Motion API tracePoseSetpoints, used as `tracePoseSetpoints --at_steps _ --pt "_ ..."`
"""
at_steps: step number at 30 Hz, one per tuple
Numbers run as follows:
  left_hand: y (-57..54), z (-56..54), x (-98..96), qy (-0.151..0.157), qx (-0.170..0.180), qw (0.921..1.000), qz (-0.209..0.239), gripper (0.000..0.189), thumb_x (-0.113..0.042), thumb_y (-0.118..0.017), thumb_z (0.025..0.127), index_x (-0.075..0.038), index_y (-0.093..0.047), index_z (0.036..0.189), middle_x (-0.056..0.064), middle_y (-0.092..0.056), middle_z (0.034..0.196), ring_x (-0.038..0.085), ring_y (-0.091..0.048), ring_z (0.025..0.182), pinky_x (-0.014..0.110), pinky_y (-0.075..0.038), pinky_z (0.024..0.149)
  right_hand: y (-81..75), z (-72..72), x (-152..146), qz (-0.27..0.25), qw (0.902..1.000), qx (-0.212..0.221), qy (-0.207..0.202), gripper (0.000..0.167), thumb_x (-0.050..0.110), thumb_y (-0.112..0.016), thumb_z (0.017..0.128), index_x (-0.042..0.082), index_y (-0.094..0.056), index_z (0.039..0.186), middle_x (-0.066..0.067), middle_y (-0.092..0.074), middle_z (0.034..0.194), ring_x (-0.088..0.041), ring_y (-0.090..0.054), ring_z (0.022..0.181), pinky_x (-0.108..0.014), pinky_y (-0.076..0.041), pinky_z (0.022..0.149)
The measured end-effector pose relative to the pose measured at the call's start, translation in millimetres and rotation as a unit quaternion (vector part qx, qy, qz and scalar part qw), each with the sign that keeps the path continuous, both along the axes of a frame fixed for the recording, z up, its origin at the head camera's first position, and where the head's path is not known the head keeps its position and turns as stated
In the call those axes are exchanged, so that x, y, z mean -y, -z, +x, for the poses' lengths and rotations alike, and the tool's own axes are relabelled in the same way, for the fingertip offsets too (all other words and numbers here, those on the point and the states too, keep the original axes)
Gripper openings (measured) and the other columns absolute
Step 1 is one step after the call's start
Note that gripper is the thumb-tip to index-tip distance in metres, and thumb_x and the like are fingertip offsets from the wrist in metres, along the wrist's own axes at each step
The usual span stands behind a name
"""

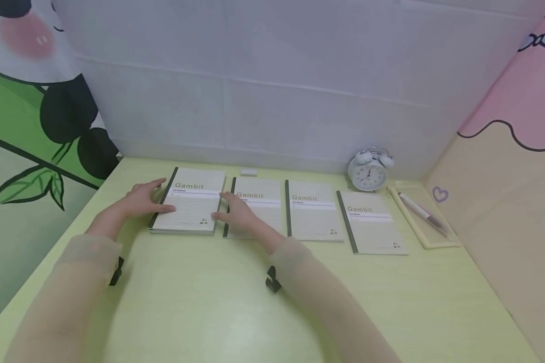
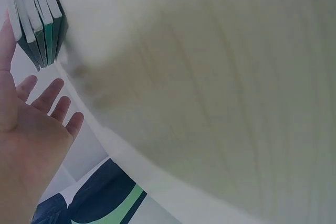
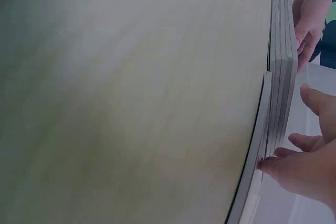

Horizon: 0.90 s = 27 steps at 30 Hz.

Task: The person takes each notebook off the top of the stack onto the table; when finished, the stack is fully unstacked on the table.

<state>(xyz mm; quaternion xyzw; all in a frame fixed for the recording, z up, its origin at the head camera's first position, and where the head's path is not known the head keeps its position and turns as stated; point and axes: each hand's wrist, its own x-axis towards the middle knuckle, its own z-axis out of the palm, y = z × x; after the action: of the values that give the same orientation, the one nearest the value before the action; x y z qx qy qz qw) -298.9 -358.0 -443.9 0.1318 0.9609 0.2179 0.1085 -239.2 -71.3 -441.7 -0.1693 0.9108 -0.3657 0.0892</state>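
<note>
A stack of several notebooks (image 1: 197, 181) with dark spines lies at the left of the table, the top cover reading "Gambit". Along its spine side is my left hand (image 1: 138, 199), fingers spread and thumb over the cover's edge. In the left wrist view the stack's layered ends (image 2: 39, 24) show near that thumb. My right hand (image 1: 239, 214) is at the stack's right edge, fingers extended, overlapping a second notebook (image 1: 259, 187). The right wrist view shows this hand (image 3: 310, 153) beside the page edges (image 3: 282, 72), with a lower notebook (image 3: 252, 145) next to them.
Two more notebooks (image 1: 313, 217) (image 1: 372, 232) lie in the row to the right. Behind stand a white alarm clock (image 1: 368, 174) and a small white block (image 1: 249, 172). A yellow-edged pouch (image 1: 440, 245) bearing a pen (image 1: 420, 212) lies at far right, near the side wall.
</note>
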Motion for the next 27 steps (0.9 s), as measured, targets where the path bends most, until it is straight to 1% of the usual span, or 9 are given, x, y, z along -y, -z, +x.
tracePoseSetpoints --at_steps 3,6,12,16,20,22,24,27 --pt "-1.1 0.3 0.6 0.002 0.009 1.0000 -0.002 0.114 -0.068 -0.066 0.071 -0.001 -0.016 0.149 0.035 -0.021 0.146 0.056 -0.013 0.131 0.070 -0.016 0.100 0.1 0.6 3.5 0.016 0.9999 -0.001 -0.002 0.073 0.032 -0.064 0.090 0.004 -0.028 0.147 -0.011 -0.027 0.153 -0.022 -0.024 0.142 -0.031 -0.019 0.114" --pt "-1.2 0.0 1.1 0.011 0.009 0.9999 0.003 0.110 -0.066 -0.067 0.073 0.001 -0.021 0.148 0.036 -0.022 0.145 0.055 -0.015 0.132 0.068 -0.017 0.102 0.6 1.2 6.6 0.033 0.9995 0.000 0.000 0.076 0.033 -0.066 0.088 0.005 -0.028 0.147 -0.008 -0.030 0.153 -0.021 -0.027 0.141 -0.030 -0.021 0.113" --pt "-4.2 0.9 -0.8 0.015 0.022 0.9993 0.028 0.109 -0.061 -0.070 0.074 0.003 -0.020 0.147 0.036 -0.020 0.146 0.054 -0.014 0.134 0.065 -0.016 0.105 0.7 1.2 10.1 0.046 0.9989 0.003 0.008 0.075 0.033 -0.067 0.087 0.009 -0.029 0.148 -0.006 -0.032 0.152 -0.020 -0.029 0.140 -0.030 -0.024 0.113" --pt "-8.0 3.9 -4.4 0.012 0.019 0.9987 0.046 0.108 -0.054 -0.073 0.074 0.005 -0.019 0.147 0.035 -0.019 0.147 0.053 -0.013 0.135 0.064 -0.015 0.106 0.8 0.5 10.0 0.051 0.9986 0.002 0.011 0.076 0.033 -0.068 0.086 0.010 -0.030 0.147 -0.005 -0.032 0.152 -0.020 -0.030 0.140 -0.030 -0.024 0.112" --pt "-11.7 6.3 -7.8 0.007 0.018 0.9982 0.056 0.106 -0.049 -0.075 0.075 0.004 -0.017 0.147 0.034 -0.018 0.148 0.052 -0.012 0.136 0.065 -0.014 0.106 0.7 -0.4 7.9 0.048 0.9988 0.002 0.013 0.076 0.033 -0.069 0.085 0.010 -0.031 0.147 -0.004 -0.033 0.152 -0.020 -0.030 0.139 -0.030 -0.024 0.112" --pt "-12.7 6.5 -8.3 0.005 0.017 0.9979 0.063 0.105 -0.047 -0.075 0.076 0.003 -0.017 0.148 0.033 -0.021 0.147 0.051 -0.016 0.135 0.065 -0.017 0.106 0.4 -0.4 6.1 0.037 0.9992 0.006 0.011 0.076 0.032 -0.070 0.085 0.011 -0.031 0.147 -0.004 -0.032 0.152 -0.020 -0.029 0.140 -0.030 -0.024 0.112" --pt "-13.9 6.7 -8.0 0.002 0.021 0.9974 0.069 0.105 -0.047 -0.075 0.076 0.002 -0.017 0.149 0.032 -0.027 0.144 0.049 -0.023 0.132 0.064 -0.021 0.104 0.1 -0.6 4.4 0.024 0.9996 0.012 0.012 0.076 0.032 -0.070 0.085 0.012 -0.031 0.147 -0.002 -0.032 0.152 -0.019 -0.029 0.140 -0.030 -0.024 0.113" --pt "-17.1 6.4 -7.9 0.005 0.018 0.9971 0.074 0.102 -0.047 -0.074 0.077 0.000 -0.019 0.149 0.028 -0.039 0.135 0.044 -0.035 0.122 0.060 -0.030 0.100 -1.2 -0.8 1.7 0.005 0.9997 0.018 0.015 0.076 0.032 -0.071 0.084 0.014 -0.032 0.147 -0.001 -0.033 0.152 -0.019 -0.029 0.140 -0.032 -0.024 0.113"
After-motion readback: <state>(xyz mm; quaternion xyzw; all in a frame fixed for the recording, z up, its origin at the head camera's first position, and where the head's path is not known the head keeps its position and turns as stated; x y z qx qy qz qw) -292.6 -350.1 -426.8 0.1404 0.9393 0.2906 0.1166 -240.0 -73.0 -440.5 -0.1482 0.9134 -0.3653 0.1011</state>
